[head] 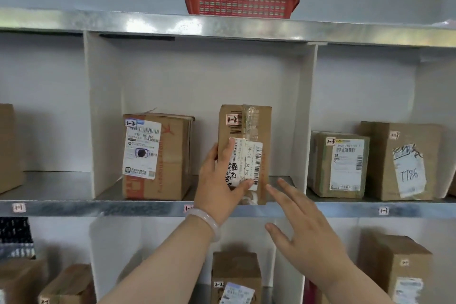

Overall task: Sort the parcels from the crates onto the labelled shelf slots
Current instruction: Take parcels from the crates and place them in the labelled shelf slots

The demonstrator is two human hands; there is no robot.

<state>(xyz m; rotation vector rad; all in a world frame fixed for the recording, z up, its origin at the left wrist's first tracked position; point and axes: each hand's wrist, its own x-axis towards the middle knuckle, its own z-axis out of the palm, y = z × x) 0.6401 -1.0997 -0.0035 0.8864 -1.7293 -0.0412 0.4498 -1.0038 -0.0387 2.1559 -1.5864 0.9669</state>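
A person is standing in front of a shelf [148,208] with slots. The left hand [220,181] is holding a tall brown box [246,131] that is standing upright at the front of the middle slot. The thumb is lying across the white label on the box front, and the other fingers [211,155] are wrapping around its left side. A small tag on the box is reading 1-2. A pale bracelet [206,221] is sitting on the left wrist.

The right hand [302,227] is hanging in the air just right of the box, wide open, with its fingers spread and holding nothing. I cannot tell if its fingertips are touching the box.

Another box with a big white label [156,155] is standing to the left in the same slot. Two boxes [345,163] are sitting in the slot to the right. A red basket [241,1] is resting on top of the shelf.
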